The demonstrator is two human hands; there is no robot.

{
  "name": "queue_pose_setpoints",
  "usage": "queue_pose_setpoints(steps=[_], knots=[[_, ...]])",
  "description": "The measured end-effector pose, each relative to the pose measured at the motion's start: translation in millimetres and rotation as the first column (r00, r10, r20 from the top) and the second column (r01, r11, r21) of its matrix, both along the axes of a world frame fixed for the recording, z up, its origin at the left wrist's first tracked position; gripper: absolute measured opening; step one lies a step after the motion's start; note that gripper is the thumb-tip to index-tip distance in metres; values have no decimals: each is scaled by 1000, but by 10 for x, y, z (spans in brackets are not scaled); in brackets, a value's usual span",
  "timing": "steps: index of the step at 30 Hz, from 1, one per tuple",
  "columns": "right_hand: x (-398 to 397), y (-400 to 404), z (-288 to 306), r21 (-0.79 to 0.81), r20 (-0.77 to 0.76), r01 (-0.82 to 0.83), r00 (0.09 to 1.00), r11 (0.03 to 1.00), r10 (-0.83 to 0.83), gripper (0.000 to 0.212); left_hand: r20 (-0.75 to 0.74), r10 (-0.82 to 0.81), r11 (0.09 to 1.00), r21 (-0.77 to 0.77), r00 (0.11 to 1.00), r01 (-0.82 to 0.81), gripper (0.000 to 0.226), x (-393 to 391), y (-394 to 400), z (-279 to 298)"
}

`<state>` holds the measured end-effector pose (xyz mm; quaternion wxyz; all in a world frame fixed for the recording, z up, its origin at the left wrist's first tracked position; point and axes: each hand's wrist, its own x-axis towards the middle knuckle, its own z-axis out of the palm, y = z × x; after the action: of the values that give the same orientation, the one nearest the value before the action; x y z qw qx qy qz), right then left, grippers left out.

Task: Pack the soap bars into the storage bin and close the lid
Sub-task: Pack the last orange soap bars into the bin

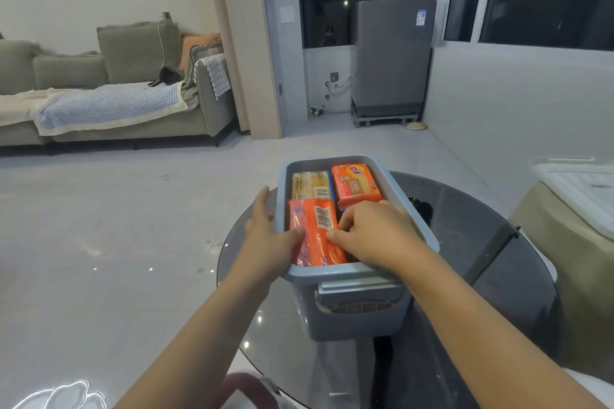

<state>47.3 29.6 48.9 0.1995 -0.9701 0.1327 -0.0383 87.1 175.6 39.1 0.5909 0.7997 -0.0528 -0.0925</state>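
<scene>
A light-blue storage bin [360, 319] stands on a round dark glass table [465, 276], lid off. Inside lie wrapped soap bars: a yellow one [310, 184] at the far left, an orange one [355, 186] at the far right, and an orange bar with a barcode [315, 236] at the near left. My left hand [265, 236] wraps the bin's left rim, thumb on the near orange bar. My right hand [372, 232] reaches into the bin, fingertips pressing that same bar's right edge; it hides whatever lies beneath it.
A translucent white lid [578, 189] rests on a beige surface at the right edge. A grey sofa [133, 103] lines the back left wall, and a grey appliance [392, 53] stands by the windows. Pale tiled floor [116, 226] surrounds the table.
</scene>
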Motion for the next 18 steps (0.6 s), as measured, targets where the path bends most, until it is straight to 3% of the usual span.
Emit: queue_pose_setpoints(steps=[4,8,13,18], knots=[[4,-13,68,-106,-56,-85,995,991,80,36,-143,-82,990,-124,986,64,71,33,-1,-16],[-7,-50,88,-102,-58,-139,989,985,133,31,-163,-122,977,-194,979,90,53,26,-20,13],[-133,-130,11,125,264,-45,965,991,10,20,-251,-121,940,-341,960,29,29,-38,-12,-36],[-312,-257,-2,108,409,-47,912,993,-1,15,-273,-55,914,-401,960,-62,23,-101,-80,-56]])
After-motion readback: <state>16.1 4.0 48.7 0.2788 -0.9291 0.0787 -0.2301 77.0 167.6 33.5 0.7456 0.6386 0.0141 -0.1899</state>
